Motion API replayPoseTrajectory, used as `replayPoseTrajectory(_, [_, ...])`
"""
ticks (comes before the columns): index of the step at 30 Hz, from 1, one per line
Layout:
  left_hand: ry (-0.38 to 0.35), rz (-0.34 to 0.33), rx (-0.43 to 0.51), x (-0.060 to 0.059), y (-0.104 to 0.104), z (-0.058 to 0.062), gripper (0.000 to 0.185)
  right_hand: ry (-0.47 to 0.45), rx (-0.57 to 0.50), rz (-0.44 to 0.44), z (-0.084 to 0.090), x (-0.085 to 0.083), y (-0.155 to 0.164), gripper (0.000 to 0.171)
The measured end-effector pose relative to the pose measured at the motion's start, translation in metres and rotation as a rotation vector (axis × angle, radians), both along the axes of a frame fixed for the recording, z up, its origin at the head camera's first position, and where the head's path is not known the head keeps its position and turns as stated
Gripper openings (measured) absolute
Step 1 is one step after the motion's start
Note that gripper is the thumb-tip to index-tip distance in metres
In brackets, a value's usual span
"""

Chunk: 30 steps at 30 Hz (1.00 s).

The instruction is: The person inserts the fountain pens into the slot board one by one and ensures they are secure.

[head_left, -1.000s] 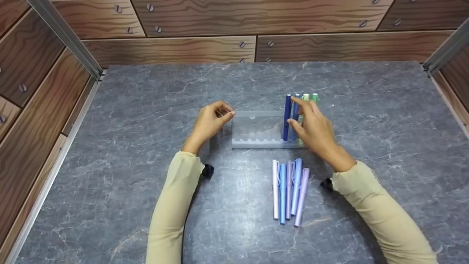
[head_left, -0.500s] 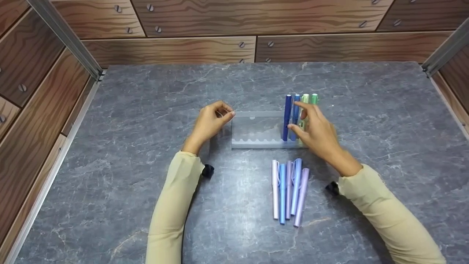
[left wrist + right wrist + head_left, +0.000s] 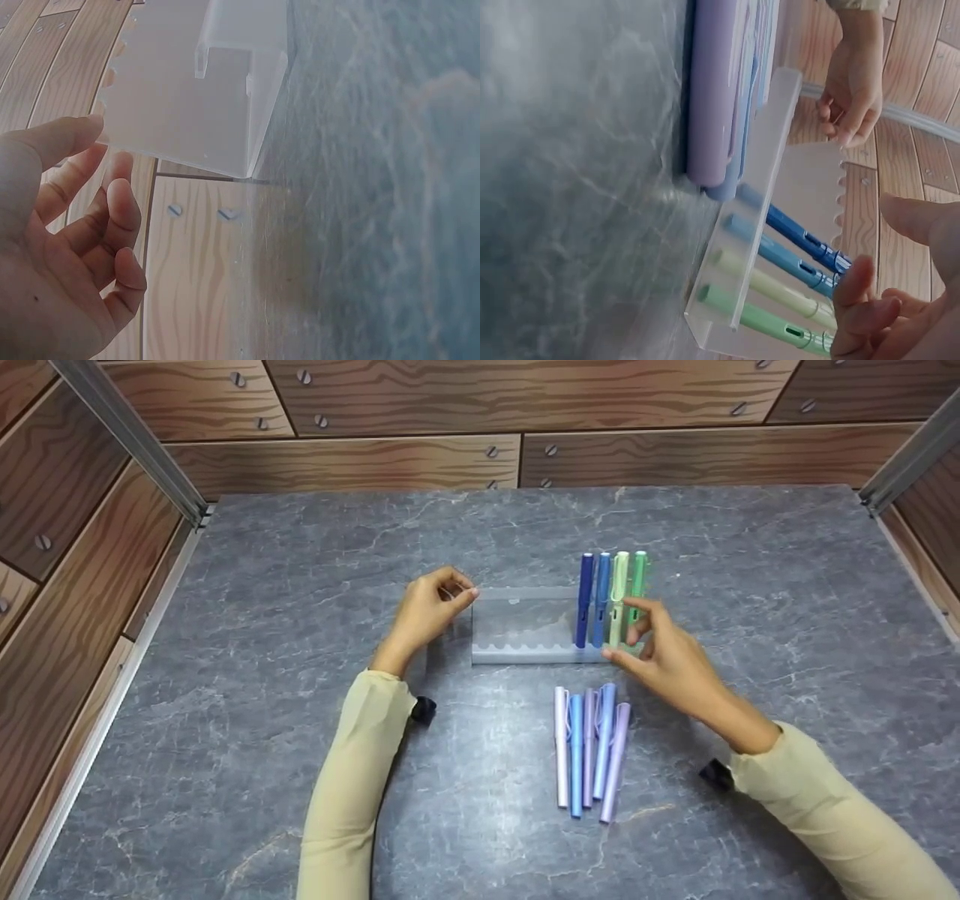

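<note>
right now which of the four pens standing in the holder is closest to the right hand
The green pen at the holder's right end; the right hand is beside it, while the pale green and two blue pens stand further left.

Grey marble-patterned tabletop (image 3: 300, 780), wood-grain wall panels (image 3: 390, 397) with screws, metal corner rails (image 3: 127, 439).

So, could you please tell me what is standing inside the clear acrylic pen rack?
Four pens stand in the clear acrylic pen rack: dark blue pen, blue pen, pale green pen, green pen, partly hidden by the right hand.
</note>
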<state>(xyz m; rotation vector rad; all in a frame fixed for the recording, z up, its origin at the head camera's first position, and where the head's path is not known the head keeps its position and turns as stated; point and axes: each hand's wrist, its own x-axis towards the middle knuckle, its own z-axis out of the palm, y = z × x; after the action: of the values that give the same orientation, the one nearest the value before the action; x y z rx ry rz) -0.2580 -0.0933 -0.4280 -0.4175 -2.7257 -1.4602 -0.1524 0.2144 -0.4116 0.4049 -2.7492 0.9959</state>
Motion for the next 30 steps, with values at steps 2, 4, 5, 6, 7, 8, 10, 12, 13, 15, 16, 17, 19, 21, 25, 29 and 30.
replayPoseTrajectory(2, [0.001,0.000,0.002,0.000,0.000,0.000,0.015,-0.024,-0.012,0.013,-0.002,0.006,0.001,0.069])
replayPoseTrajectory(4, [0.004,-0.002,0.006,0.000,0.000,0.000,0.015,-0.051,-0.015,0.028,-0.004,0.011,0.001,0.071])
replayPoseTrajectory(5, [0.005,-0.002,0.007,0.001,0.000,0.000,0.014,-0.073,-0.020,0.036,-0.005,0.014,0.001,0.072])
replayPoseTrajectory(6, [0.006,-0.002,0.008,0.001,0.000,0.001,0.014,-0.098,-0.027,0.044,-0.006,0.016,0.001,0.072])
replayPoseTrajectory(7, [0.007,-0.003,0.008,0.001,0.000,0.001,0.014,-0.126,-0.026,0.047,-0.006,0.019,0.001,0.073])
replayPoseTrajectory(8, [0.008,-0.003,0.006,0.001,0.000,0.001,0.014,-0.154,-0.020,0.048,-0.007,0.022,0.001,0.074])
replayPoseTrajectory(10, [0.007,-0.002,0.000,0.001,0.000,0.001,0.014,-0.205,-0.008,0.048,-0.008,0.026,0.001,0.074])
replayPoseTrajectory(12, [0.005,-0.002,-0.005,0.001,-0.001,0.001,0.015,-0.245,0.006,0.051,-0.009,0.030,0.001,0.075])
replayPoseTrajectory(13, [0.003,-0.002,-0.007,0.001,-0.001,0.001,0.015,-0.262,0.016,0.052,-0.009,0.032,0.001,0.076])
replayPoseTrajectory(15, [0.001,-0.002,-0.008,0.001,-0.001,0.001,0.015,-0.290,0.021,0.066,-0.010,0.035,0.001,0.076])
replayPoseTrajectory(16, [0.000,-0.002,-0.007,0.001,-0.001,0.001,0.015,-0.302,0.024,0.073,-0.011,0.037,0.002,0.077])
replayPoseTrajectory(17, [0.000,-0.003,-0.004,0.001,-0.001,0.001,0.015,-0.311,0.026,0.083,-0.012,0.039,0.003,0.077])
replayPoseTrajectory(19, [0.005,-0.001,-0.003,0.001,0.000,0.001,0.015,-0.340,0.031,0.097,-0.014,0.042,0.004,0.077])
replayPoseTrajectory(21, [0.009,-0.001,-0.002,0.001,0.000,0.001,0.015,-0.362,0.050,0.107,-0.015,0.045,0.005,0.077])
replayPoseTrajectory(25, [0.010,-0.004,0.000,0.000,0.000,0.000,0.015,-0.414,0.096,0.119,-0.017,0.049,0.008,0.077])
replayPoseTrajectory(29, [0.015,-0.002,0.004,0.000,0.000,-0.001,0.015,-0.427,0.125,0.133,-0.018,0.051,0.009,0.076])
replayPoseTrajectory(30, [0.018,-0.001,0.006,0.000,0.000,-0.001,0.015,-0.427,0.127,0.137,-0.019,0.051,0.010,0.076])
